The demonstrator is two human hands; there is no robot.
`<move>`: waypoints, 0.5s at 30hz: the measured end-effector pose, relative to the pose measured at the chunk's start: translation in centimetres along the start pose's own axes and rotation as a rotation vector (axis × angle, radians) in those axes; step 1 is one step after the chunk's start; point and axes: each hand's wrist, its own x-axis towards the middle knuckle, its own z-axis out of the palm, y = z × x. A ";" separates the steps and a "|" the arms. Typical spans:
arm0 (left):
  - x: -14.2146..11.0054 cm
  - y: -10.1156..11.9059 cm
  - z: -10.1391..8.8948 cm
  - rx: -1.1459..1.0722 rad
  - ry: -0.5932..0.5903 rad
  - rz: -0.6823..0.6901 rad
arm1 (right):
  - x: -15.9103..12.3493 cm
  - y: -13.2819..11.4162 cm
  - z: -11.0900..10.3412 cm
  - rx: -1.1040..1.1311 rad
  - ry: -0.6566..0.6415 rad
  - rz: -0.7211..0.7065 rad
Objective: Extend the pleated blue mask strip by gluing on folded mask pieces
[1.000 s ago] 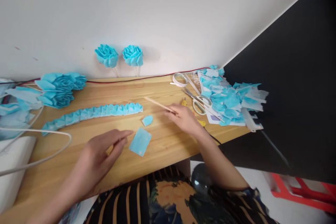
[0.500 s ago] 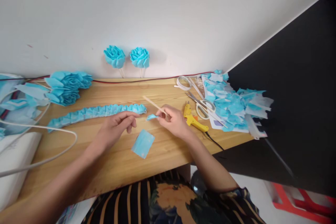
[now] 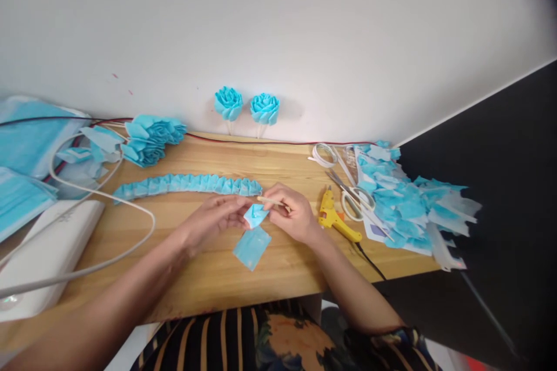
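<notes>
blue petal [image 3: 256,215] sits between our two hands, over the middle of the wooden table [image 3: 209,284], its inner side facing up. our right hand [image 3: 291,213] has its fingers clamped on a thin stick [image 3: 266,201], whose pale end points left above the petal; the petal's right edge meets those same fingers. our left hand [image 3: 217,217] reaches the petal's left edge with bent fingertips, but we cannot tell whether they are pinched together on it.

just nearer to us lies a flat blue rectangle [image 3: 252,249]. beyond our hands a pleated blue strip [image 3: 187,184] stretches off to the left, its right end near our right fingers. right of that hand we have a yellow glue gun [image 3: 335,217], then scissors [image 3: 357,203] and a heap of blue scraps [image 3: 400,208]. two blue flowers on sticks stand by the wall, one [image 3: 228,104] left of the other [image 3: 265,109].
</notes>
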 end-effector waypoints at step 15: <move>0.5 -0.6 -0.6 0.046 0.093 0.034 | -0.2 0.9 0.7 -0.043 -0.054 0.193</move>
